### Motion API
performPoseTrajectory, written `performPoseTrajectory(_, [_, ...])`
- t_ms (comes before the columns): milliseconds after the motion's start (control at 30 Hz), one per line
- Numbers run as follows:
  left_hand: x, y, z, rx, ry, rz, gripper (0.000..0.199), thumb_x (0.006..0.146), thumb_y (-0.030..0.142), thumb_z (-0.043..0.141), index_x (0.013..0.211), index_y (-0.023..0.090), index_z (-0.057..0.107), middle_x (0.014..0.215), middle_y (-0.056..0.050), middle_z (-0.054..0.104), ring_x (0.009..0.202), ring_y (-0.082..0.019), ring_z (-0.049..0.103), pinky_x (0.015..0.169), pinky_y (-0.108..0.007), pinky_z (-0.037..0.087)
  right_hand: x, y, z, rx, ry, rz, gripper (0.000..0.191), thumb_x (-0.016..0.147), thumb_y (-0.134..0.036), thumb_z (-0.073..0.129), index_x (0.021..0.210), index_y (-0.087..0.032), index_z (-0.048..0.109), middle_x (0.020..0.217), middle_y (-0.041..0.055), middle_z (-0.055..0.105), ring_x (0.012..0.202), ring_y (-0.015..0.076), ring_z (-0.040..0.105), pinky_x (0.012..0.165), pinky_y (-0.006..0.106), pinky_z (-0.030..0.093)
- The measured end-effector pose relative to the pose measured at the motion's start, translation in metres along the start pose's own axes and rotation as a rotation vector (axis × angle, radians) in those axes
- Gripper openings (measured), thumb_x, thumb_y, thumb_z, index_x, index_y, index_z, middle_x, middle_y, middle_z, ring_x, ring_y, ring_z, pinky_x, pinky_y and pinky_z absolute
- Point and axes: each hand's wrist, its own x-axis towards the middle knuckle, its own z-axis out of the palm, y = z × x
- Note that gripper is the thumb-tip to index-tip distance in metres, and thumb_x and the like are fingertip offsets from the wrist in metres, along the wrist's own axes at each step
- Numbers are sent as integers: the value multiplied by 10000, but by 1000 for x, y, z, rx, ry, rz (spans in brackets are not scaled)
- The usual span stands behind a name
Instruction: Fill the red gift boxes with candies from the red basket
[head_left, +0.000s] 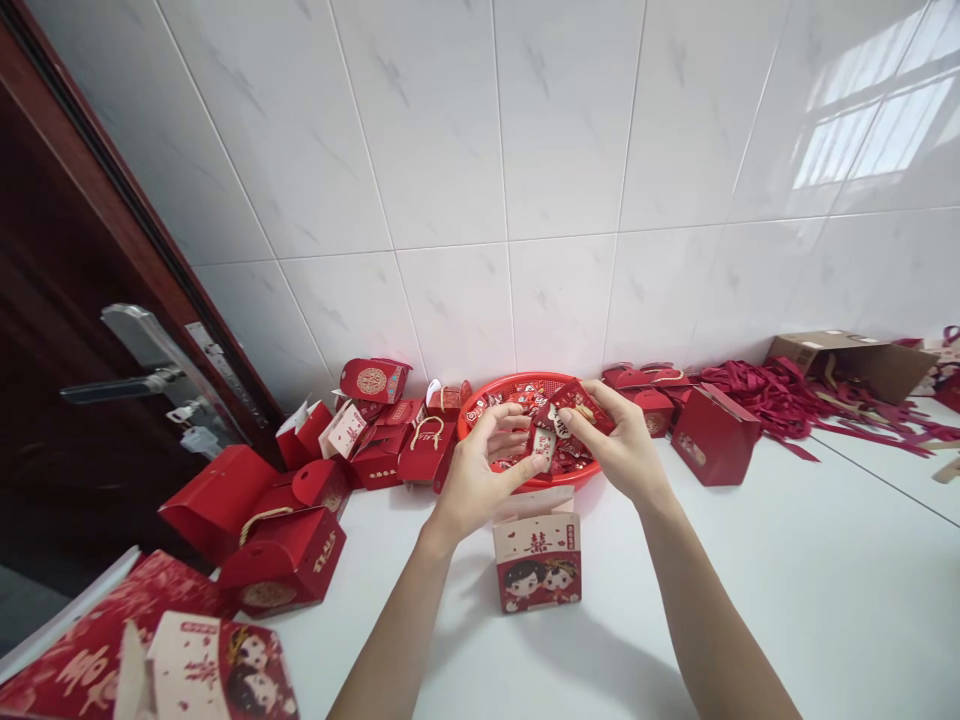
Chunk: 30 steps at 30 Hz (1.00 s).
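A round red basket (pixel 592 478) full of small red wrapped packets stands against the wall. Above it, my right hand (pixel 619 440) pinches a red packet (pixel 564 403) between thumb and fingers. My left hand (pixel 480 475) is just left of it, thumb and fingers apart, near a small white-and-red packet (pixel 543 447); whether it touches that packet is hard to tell. In front of the basket, below both hands, an upright cream-and-red box (pixel 538 565) with two cartoon figures has its top flaps up.
Red gift boxes (pixel 281 560) crowd the left side, some with rope handles. To the right are a red box (pixel 716 435), a pile of dark red ribbons (pixel 765 400) and a cardboard box (pixel 862 365). A door handle (pixel 150 378) is at the left.
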Motion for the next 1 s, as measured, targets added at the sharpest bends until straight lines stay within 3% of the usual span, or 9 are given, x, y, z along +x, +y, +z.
performPoseTrajectory(133, [-7, 17, -17, 217, -174, 28, 165, 775, 338, 738, 891, 226, 706, 1225, -81, 665, 1174, -261, 610, 964, -367, 522, 0, -3, -10, -50, 53, -52, 184, 830, -391, 692, 896, -222, 666, 822, 23, 674, 749, 191, 604, 698, 306, 494])
performPoseTrajectory(233, [-11, 21, -30, 385, -430, -26, 176, 823, 365, 670, 748, 228, 750, 1002, -57, 740, 1014, -242, 668, 861, -308, 530, -1, -5, -17, -73, 84, -79, 158, 838, -382, 685, 883, -232, 664, 803, 18, 673, 730, 190, 609, 682, 311, 502])
performPoseTrajectory(300, [-12, 16, -32, 429, -505, -68, 195, 820, 376, 658, 775, 230, 779, 827, -27, 749, 846, -218, 688, 763, -273, 525, -2, -5, -19, -85, 84, -89, 158, 839, -380, 684, 897, -234, 672, 807, 18, 677, 724, 189, 611, 684, 315, 507])
performPoseTrajectory(533, [-2, -1, -20, 473, -403, -56, 153, 768, 279, 647, 761, 245, 796, 730, -9, 748, 775, -219, 688, 737, -280, 517, -4, -2, -14, -186, -57, -118, 142, 864, -348, 652, 952, -238, 669, 840, 13, 675, 748, 185, 606, 704, 303, 487])
performPoseTrajectory(667, [0, -1, -23, 473, -415, -94, 204, 727, 216, 668, 877, 251, 802, 912, -27, 776, 908, -241, 701, 828, -310, 522, -5, -1, -11, -246, -149, -187, 107, 903, -292, 604, 982, -246, 659, 858, 8, 672, 758, 176, 607, 706, 286, 478])
performPoseTrajectory(800, [2, -11, -32, 402, -405, -178, 366, 644, 262, 796, 1010, 243, 789, 1163, -85, 738, 1107, -301, 663, 923, -357, 514, -5, 3, -5, -278, -202, -235, 153, 919, -263, 573, 1055, -255, 644, 972, 29, 697, 861, 201, 637, 774, 309, 484])
performPoseTrajectory(1000, [8, -23, -39, 341, -471, -232, 386, 635, 296, 832, 1013, 242, 774, 1109, -72, 746, 1076, -277, 668, 916, -346, 512, -3, 15, 8, -341, -351, -241, 142, 914, -201, 519, 999, -237, 628, 939, 44, 689, 814, 195, 620, 719, 302, 461])
